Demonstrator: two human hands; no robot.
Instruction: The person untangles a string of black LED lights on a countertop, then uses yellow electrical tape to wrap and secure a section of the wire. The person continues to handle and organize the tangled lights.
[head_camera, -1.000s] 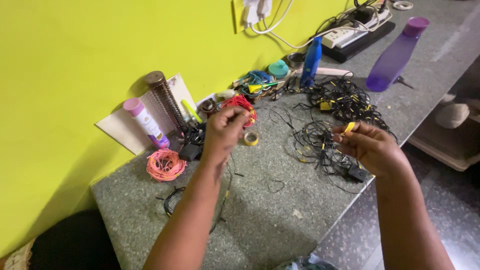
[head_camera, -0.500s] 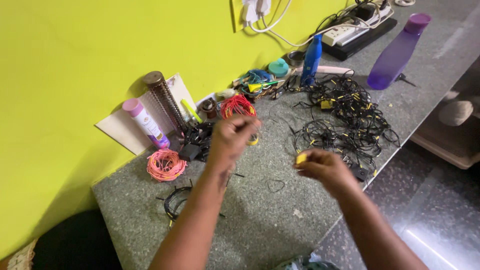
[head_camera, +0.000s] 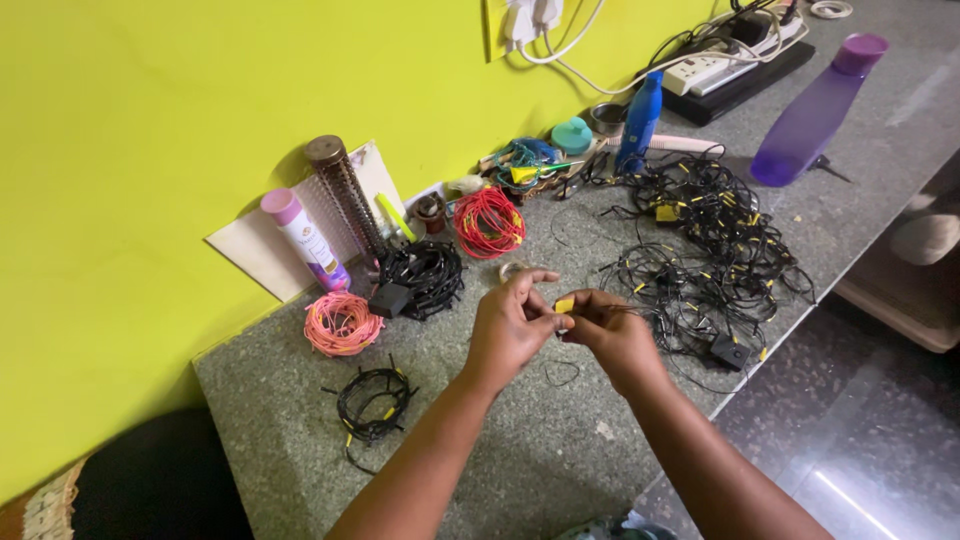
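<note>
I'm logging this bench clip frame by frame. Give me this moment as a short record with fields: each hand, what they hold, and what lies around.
left hand: over the counter, fingers pinched at the yellow tag
right hand: meets the left, pinching the same yellow tag
held item: small yellow tag on a thin black wire
right of hands: tangled black wires with yellow tags
left of hands: pink wire coil, small black wire coil
behind hands: red wire coil, tape roll
far end: purple bottle, blue bottle
surface: grey stone counter

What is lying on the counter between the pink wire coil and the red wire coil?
In the head view, a black wire coil with a small black box at its edge lies between the pink wire coil and the red wire coil.
</note>
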